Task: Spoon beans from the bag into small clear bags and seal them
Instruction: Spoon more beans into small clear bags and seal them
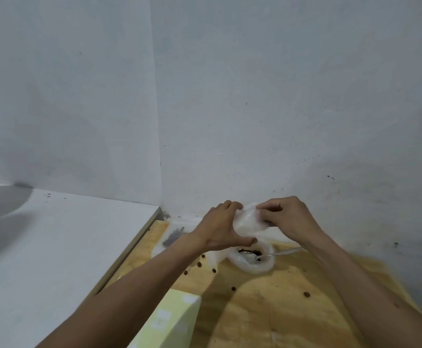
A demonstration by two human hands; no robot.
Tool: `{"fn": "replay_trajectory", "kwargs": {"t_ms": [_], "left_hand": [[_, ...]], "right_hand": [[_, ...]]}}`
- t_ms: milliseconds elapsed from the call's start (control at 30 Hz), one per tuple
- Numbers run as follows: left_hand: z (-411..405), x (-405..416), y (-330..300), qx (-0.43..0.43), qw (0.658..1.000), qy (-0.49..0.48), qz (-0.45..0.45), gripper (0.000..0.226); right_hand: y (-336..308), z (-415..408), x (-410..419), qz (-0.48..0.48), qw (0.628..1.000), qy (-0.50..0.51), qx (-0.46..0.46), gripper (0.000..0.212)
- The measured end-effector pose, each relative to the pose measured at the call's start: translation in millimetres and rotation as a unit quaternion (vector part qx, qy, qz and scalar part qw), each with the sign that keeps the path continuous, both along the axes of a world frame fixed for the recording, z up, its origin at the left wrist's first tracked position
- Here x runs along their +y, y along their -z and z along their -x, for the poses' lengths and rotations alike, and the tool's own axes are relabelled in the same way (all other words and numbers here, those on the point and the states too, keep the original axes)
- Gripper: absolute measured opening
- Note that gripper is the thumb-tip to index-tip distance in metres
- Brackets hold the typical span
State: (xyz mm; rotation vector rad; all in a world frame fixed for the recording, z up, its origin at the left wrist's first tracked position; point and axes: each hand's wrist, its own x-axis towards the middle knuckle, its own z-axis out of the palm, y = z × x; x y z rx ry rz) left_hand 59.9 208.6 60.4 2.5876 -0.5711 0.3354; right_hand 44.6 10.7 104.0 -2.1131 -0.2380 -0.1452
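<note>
Both hands are raised above the wooden table point(267, 310); left hand point(220, 228) and right hand point(289, 214) pinch one small clear plastic bag point(248, 219) together.

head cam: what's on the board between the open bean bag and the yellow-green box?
Only loose beans on the bare wooden board, scattered between the bean bag and the yellow-green box. Head view; the left forearm hides part of that stretch.

Tight corner, open near side

Walls point(280, 109) closed the far side; the bean bag point(253, 262), spoon point(280, 252) and scattered beans point(306, 294) cluttered the board point(267, 317), whose near middle lay open beside the yellow-green box point(172, 320).
</note>
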Motion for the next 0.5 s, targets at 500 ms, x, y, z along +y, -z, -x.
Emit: {"fn": "replay_trajectory", "kwargs": {"t_ms": [500], "left_hand": [[-23, 15, 19, 0.365, 0.915, -0.105, 0.134, 0.096]], "right_hand": [[54, 2, -43, -0.062, 0.968, 0.135, 0.203, 0.024]]}}
